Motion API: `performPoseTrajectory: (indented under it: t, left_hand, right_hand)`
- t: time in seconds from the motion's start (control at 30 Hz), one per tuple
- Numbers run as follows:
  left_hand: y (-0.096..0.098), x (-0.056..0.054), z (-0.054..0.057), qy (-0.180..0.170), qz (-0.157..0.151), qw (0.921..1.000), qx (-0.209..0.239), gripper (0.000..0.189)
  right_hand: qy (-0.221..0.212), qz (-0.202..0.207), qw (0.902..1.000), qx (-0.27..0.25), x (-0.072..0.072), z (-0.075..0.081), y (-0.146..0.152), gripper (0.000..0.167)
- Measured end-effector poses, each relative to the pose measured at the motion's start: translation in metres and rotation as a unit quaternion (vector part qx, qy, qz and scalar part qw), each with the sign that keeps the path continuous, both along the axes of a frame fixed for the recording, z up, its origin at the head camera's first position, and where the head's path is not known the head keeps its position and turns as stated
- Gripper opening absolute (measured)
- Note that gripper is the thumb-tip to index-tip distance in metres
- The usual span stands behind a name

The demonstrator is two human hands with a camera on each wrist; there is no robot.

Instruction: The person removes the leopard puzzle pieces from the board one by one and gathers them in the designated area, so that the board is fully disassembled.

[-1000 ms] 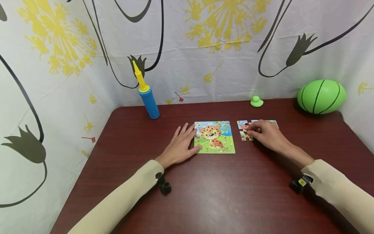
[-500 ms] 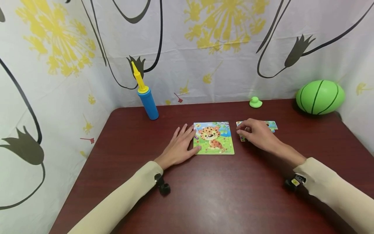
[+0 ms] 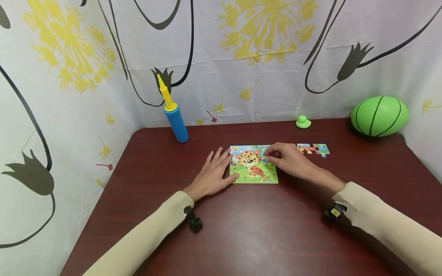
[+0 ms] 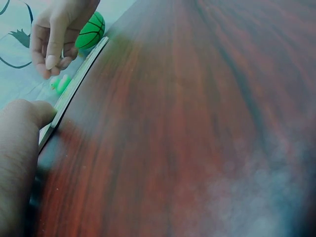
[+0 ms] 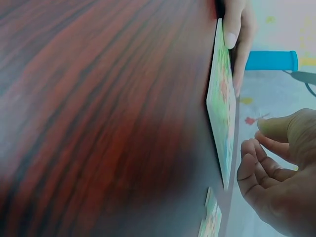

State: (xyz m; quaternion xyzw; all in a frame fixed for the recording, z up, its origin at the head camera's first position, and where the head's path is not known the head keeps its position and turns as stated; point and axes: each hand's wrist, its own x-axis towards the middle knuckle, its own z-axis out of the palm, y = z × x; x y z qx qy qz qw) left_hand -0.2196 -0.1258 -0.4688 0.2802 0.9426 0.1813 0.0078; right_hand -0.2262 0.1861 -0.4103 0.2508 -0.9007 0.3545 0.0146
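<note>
My left hand [image 3: 215,174] lies with spread fingers at the left edge of a square leopard puzzle board [image 3: 253,165]; the thumb rests on its lower left corner. Over the board's right edge hovers my right hand [image 3: 286,159], fingers loosely bent and thumb near the index finger. In the right wrist view nothing shows between these fingers [image 5: 269,170]. Two loose puzzle pieces [image 3: 304,148] [image 3: 321,149] lie to the right, beyond the right hand. That hand hides the spot just right of the board; in the right wrist view a puzzle piece [image 5: 211,217] shows beside the board.
At the back left stands a blue hand pump [image 3: 177,124] with a yellow nozzle. A green toy duck [image 3: 303,122] sits near the back edge, and a green ball [image 3: 380,116] at the back right corner. A patterned curtain [image 3: 207,69] hangs behind the dark wooden table [image 3: 224,230].
My right hand has moved left from the loose pieces to above the board's right edge, uncovering the pieces on the far right. My left hand has stayed at the board.
</note>
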Motion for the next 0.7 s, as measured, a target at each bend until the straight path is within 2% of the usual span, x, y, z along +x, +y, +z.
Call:
performPoseTrajectory:
  t: [0.3, 0.7]
  left_hand:
    - [0.0, 0.0, 0.002, -0.012, 0.006, 0.9999, -0.008, 0.09]
    - [0.0, 0.0, 0.002, -0.01, 0.005, 0.9999, -0.001, 0.09]
  right_hand:
    - [-0.025, 0.018, 0.9993, -0.021, -0.007, 0.0, -0.02, 0.014]
    - [-0.07, 0.02, 0.9967, -0.035, -0.014, -0.013, -0.03, 0.016]
